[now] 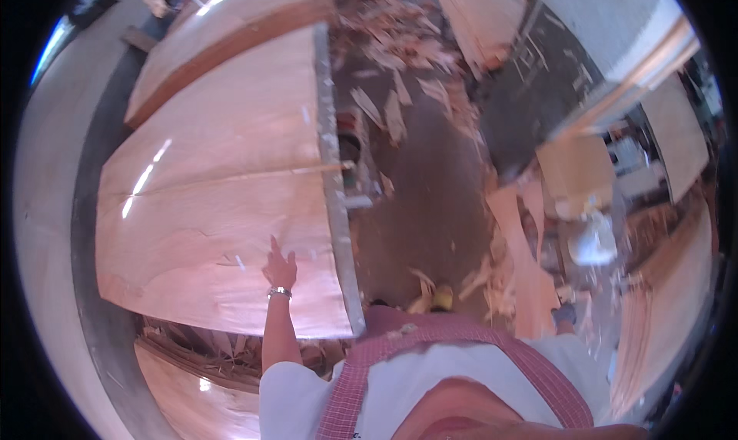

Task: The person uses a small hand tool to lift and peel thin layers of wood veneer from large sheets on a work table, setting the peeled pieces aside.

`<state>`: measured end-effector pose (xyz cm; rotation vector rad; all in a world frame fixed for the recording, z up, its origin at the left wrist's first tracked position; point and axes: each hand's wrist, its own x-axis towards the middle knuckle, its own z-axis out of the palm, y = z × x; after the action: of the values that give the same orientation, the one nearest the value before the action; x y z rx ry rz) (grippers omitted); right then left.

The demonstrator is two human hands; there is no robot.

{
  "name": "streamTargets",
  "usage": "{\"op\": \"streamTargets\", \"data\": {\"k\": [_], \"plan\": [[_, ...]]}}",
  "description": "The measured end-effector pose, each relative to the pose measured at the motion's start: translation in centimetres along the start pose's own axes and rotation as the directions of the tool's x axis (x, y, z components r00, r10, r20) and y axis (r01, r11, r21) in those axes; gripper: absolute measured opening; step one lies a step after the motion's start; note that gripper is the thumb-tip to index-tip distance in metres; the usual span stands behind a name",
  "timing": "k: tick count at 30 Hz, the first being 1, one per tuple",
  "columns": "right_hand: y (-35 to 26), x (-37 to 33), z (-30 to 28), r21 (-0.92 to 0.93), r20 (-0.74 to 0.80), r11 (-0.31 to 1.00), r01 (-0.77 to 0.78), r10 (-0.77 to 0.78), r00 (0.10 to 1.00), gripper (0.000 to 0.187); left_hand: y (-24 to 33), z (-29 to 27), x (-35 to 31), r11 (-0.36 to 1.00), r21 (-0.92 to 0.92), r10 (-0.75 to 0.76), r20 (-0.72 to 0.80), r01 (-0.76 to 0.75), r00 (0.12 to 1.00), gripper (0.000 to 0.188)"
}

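Observation:
My left hand (pixel 279 269), bare with a band at the wrist, reaches over a large pale wood veneer sheet (pixel 207 263) on the left. Its index finger is stretched forward, the hand is open, and nothing shows in it. Whether it touches the sheet I cannot tell. The sheet tops a wide stack or table with a grey front edge (pixel 332 171). Far to the right, my right hand (pixel 565 315), in a dark grey-blue glove, is beside a long strip of thin veneer (pixel 523 248). It is small and blurred, so its grip cannot be made out.
Behind the sheet lies another veneer stack (pixel 238 36). Torn veneer scraps (pixel 396 36) litter the dark floor (pixel 430 186). At right stand a brown board (pixel 576 171), a whitish bundle (pixel 593 244) and a veneer stack (pixel 665 301). A low wall (pixel 58 178) runs along the left.

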<state>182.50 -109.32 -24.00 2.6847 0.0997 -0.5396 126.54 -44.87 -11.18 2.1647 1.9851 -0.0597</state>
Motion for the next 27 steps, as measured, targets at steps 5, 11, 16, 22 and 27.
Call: {"op": "streamTargets", "data": {"k": [5,11,16,22,27], "plan": [[-17.6,12.0,-7.8,0.108,-0.200,0.808,0.579,-0.553,0.809,0.044,-5.1,-0.3,2.1,0.986,-0.165,-0.068,-0.173,0.039,0.983,0.039],[-43.0,6.6,-28.2,0.119,-0.038,0.425,0.897,-0.901,0.432,0.044,7.0,-4.0,11.9,0.894,-0.447,-0.153,-0.263,0.020,0.953,0.036],[-65.6,1.9,-32.6,0.704,0.026,0.110,0.701,-0.991,0.130,0.031,16.0,0.0,21.1,0.567,-0.823,-0.187,-0.099,0.025,0.977,0.040],[-92.7,-0.3,-36.8,0.674,-0.455,-0.292,0.679,-0.888,0.070,0.045,26.2,0.9,23.0,0.544,-0.839,0.135,0.082,-0.005,0.988,0.033],[-101.2,-3.6,-42.2,0.855,0.003,-0.175,0.489,-0.940,-0.341,0.050,26.9,1.1,22.0,0.629,-0.771,0.057,0.172,0.098,0.983,0.031]]}}
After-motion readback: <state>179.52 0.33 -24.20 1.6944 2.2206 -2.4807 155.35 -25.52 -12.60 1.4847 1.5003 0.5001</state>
